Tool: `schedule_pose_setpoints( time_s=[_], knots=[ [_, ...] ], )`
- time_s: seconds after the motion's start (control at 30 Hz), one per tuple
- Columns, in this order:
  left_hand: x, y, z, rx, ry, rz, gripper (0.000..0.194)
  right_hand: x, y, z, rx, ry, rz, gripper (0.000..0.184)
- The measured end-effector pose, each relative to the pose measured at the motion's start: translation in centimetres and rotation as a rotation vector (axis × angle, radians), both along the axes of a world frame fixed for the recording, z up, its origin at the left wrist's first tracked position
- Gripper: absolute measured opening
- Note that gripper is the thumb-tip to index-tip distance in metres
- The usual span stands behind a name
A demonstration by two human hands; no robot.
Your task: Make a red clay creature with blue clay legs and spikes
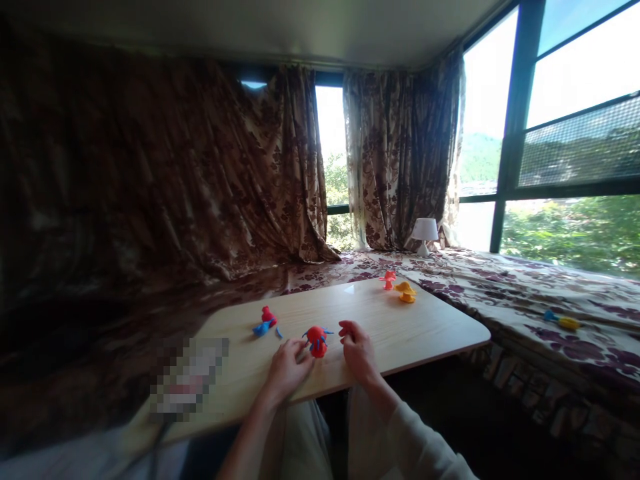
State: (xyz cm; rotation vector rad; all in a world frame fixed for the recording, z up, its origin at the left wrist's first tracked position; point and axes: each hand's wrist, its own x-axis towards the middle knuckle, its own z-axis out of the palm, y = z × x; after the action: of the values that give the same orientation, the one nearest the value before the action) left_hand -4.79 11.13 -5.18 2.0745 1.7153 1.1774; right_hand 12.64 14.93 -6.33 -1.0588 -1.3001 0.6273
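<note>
A small red figure with thin blue limbs (317, 339) stands near the front edge of the pale wooden table (400, 327). It looks like modelling clay or soft plastic. My left hand (287, 368) is at its left side, thumb and forefinger against its lower edge. To the right of the figure, my right hand (358, 348) hovers apart from it, fingers loosely curled with a gap at the thumb; nothing shows in them. Left of the figure lie a blue lump (261, 329), a dark red piece (268, 315) and a thin blue strip (279, 333).
At the table's far side stand a coral-red figure (387, 280) and a yellow-orange one (405, 292). A blurred-out object (190, 380) lies at the left end. On the flowered bedspread (480, 280) are a white lamp (425, 233) and a blue and yellow piece (563, 321).
</note>
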Motion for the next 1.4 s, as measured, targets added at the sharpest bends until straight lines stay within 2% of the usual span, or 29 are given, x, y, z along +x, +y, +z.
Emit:
schedule_pose_setpoints(
  time_s=[0.2, 0.43, 1.03, 1.23, 1.4],
  knots=[
    [-1.4, -1.0, -0.3, 0.011, 0.0, -0.02, 0.025, 0.0, 0.1, -0.1, -0.001, -0.018, 0.01, 0.033],
    [-1.0, -1.5, 0.2, 0.018, 0.109, -0.01, 0.025, 0.0, 0.3, -0.4, 0.021, -0.024, 0.011, 0.032],
    [-0.6, -2.0, 0.8, -0.011, 0.14, 0.003, 0.025, 0.0, 0.2, -0.3, 0.01, -0.02, 0.022, 0.031],
    [-0.6, -2.0, 0.8, -0.018, 0.129, 0.005, 0.025, 0.0, -0.2, 0.3, 0.034, -0.033, 0.028, 0.024],
    [-0.5, -2.0, 1.0, -0.017, 0.128, -0.001, 0.025, -0.1, -1.1, 1.2, 0.124, -0.034, 0.117, 0.024]
  ],
)
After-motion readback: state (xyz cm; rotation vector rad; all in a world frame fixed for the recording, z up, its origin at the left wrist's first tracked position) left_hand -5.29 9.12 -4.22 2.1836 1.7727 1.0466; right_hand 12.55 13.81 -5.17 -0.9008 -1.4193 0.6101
